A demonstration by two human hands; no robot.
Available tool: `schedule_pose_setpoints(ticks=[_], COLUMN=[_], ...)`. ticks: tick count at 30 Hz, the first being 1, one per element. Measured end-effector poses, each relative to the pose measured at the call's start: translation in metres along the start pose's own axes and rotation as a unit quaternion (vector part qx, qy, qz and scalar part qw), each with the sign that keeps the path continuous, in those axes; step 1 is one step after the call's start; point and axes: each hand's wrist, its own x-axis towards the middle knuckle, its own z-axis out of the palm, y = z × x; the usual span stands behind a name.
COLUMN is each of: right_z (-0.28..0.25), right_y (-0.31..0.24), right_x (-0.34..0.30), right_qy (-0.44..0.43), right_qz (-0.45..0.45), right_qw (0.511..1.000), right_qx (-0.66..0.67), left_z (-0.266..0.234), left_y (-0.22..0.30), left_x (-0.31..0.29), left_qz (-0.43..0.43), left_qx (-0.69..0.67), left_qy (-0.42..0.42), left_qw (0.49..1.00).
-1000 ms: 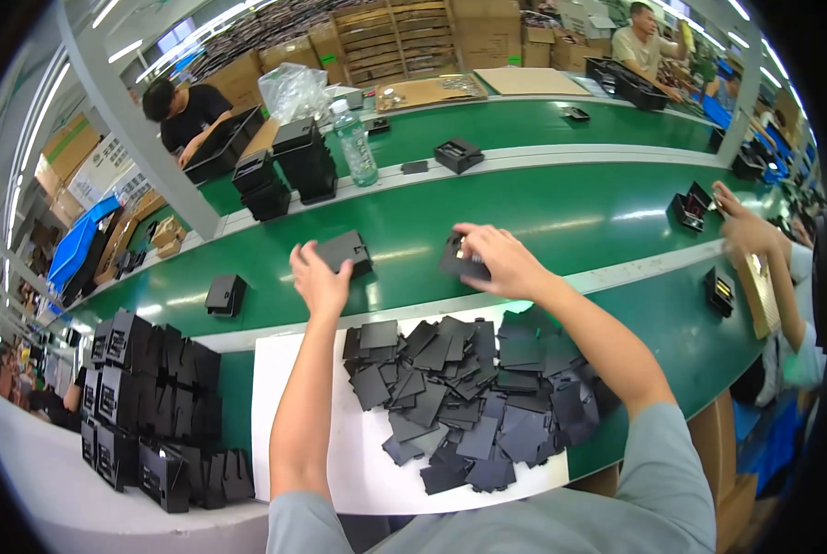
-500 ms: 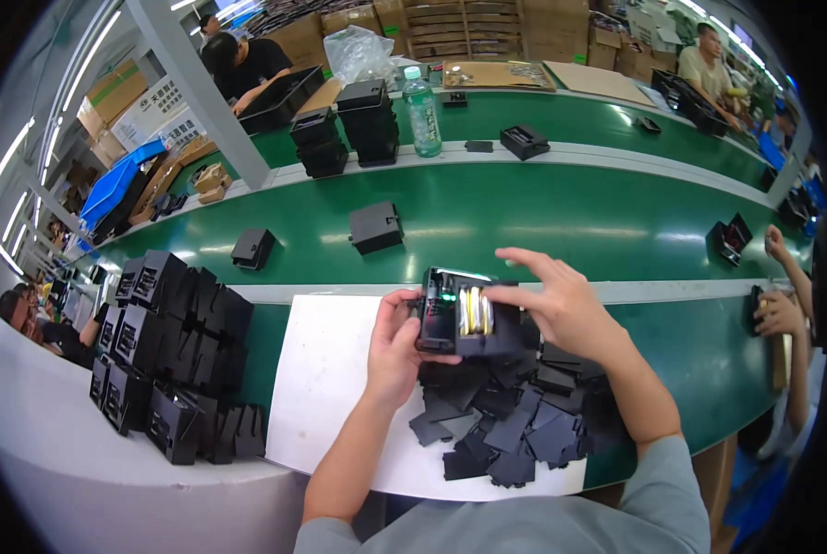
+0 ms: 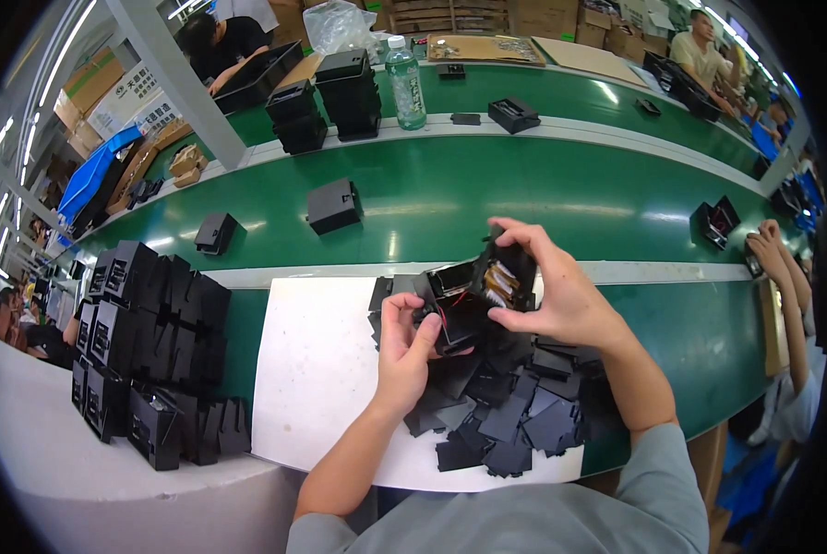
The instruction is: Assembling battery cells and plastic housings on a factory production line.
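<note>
Over the white board [image 3: 307,379], both my hands hold a black plastic box [image 3: 461,325] that stands opened, with a red wire showing inside. My left hand [image 3: 402,360] is closed on the box's left side, thumb on its near edge. In my right hand [image 3: 566,291], fingers and thumb grip the battery compartment [image 3: 506,279], a black part with shiny cells, tilted up from the box. Whether the two parts are still joined is hard to see. Below them lies a heap of flat black plastic covers [image 3: 501,420].
Stacked black boxes [image 3: 150,342] stand at the left. Two more boxes, one nearer the middle [image 3: 333,205], sit on the green belt [image 3: 450,185]. Behind are tall black stacks [image 3: 349,97] and a bottle [image 3: 404,88]. A co-worker's hands [image 3: 769,249] are at right.
The box, its lit green lights and cells facing up before, is now opened. My right hand has gone from touching the cells to gripping the battery compartment and tilting it up. The view has shifted slightly.
</note>
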Motion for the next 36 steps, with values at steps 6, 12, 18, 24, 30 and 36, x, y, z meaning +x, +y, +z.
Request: schedule_pose_setpoints(ticks=[6, 12, 18, 24, 30, 36], right_z=[0.001, 0.008, 0.02, 0.014, 0.001, -0.061], right_y=[-0.007, -0.012, -0.013, -0.008, 0.0, 0.031], right_x=[0.004, 0.001, -0.003, 0.001, 0.002, -0.041], right_qy=[-0.095, -0.117, -0.093, -0.018, -0.092, -0.116], right_qz=[-0.109, -0.129, -0.144, 0.065, 0.174, 0.082], right_qw=[0.989, 0.971, 0.957, 0.996, 0.98, 0.952], right_qx=[-0.03, -0.161, -0.233, -0.053, 0.022, -0.272], left_z=[0.004, -0.001, 0.004, 0.004, -0.005, -0.024], left_y=[0.005, 0.009, 0.012, 0.013, 0.013, 0.027], left_x=[-0.002, -0.005, -0.006, -0.007, 0.001, 0.01], left_qz=[0.015, 0.017, 0.023, 0.027, 0.033, -0.042], left_qx=[0.025, 0.026, 0.111, 0.046, 0.008, -0.044], left_qy=[0.011, 0.006, 0.011, -0.016, -0.053, 0.076], left_qw=[1.0, 1.0, 0.994, 0.998, 0.998, 0.995])
